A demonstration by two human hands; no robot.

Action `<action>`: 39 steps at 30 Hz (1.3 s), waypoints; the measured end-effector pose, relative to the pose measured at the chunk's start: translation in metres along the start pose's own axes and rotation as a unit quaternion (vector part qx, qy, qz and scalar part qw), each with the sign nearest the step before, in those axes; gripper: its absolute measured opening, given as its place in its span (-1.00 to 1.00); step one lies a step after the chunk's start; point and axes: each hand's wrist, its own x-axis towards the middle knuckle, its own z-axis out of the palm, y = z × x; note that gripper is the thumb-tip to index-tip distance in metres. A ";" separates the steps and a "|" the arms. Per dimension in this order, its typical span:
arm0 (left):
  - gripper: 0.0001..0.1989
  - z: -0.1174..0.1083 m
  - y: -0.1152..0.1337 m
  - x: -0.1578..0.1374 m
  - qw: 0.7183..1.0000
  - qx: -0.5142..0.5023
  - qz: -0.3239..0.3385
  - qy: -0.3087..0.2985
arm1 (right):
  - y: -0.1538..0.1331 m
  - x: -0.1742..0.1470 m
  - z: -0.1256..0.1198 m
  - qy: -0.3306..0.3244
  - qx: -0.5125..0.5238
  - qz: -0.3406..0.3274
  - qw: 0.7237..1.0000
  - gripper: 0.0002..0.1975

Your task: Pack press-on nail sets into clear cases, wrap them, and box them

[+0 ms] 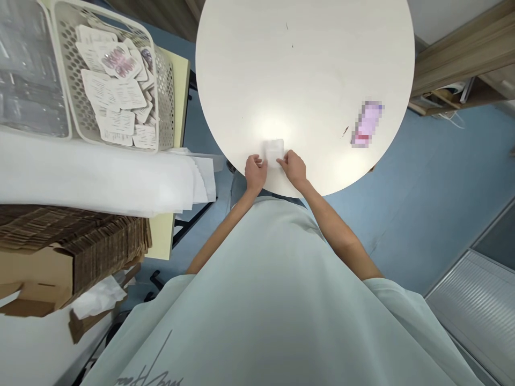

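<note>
A small, pale, square, flat-looking thing is at the near side of the round white table. Its outline is blurred, so I cannot tell whether it is a card, a packet or a clear case. My right hand pinches its right edge between thumb and fingers. At its left edge, my left hand has its fingers curled in, thumb against the side. Both wrists are close to the table's near rim.
A blurred-out pinkish object lies on the table's right side. To my left, a perforated white basket holds several printed cards, beside a bin of clear plastic cases. White sheets and stacked folded cardboard boxes are nearer me.
</note>
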 end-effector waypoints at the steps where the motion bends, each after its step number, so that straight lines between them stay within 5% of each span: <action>1: -0.72 0.001 0.002 -0.002 1.000 0.005 0.020 -0.014 | 0.000 -0.005 0.003 0.007 0.025 0.024 0.999 -0.80; 11: -0.73 -0.011 0.013 0.013 0.991 0.055 0.086 -0.082 | -0.018 -0.024 0.018 0.078 0.134 0.107 0.982 -0.68; 20: -0.73 -0.098 -0.017 0.075 0.993 0.070 0.083 -0.036 | -0.116 0.015 0.068 0.041 0.103 0.094 0.989 -0.70; 24: -0.73 -0.117 -0.018 0.089 0.993 0.086 0.077 -0.019 | -0.140 0.025 0.074 0.025 0.080 0.087 0.993 -0.76; 31: -0.65 -0.120 0.013 0.066 0.982 0.138 0.118 -0.048 | -0.125 0.008 0.043 -0.018 0.059 0.049 0.997 -0.95; 39: -0.59 -0.172 0.011 -0.006 0.985 0.098 0.143 -0.017 | -0.096 -0.051 -0.003 -0.055 0.106 -0.025 0.993 -0.83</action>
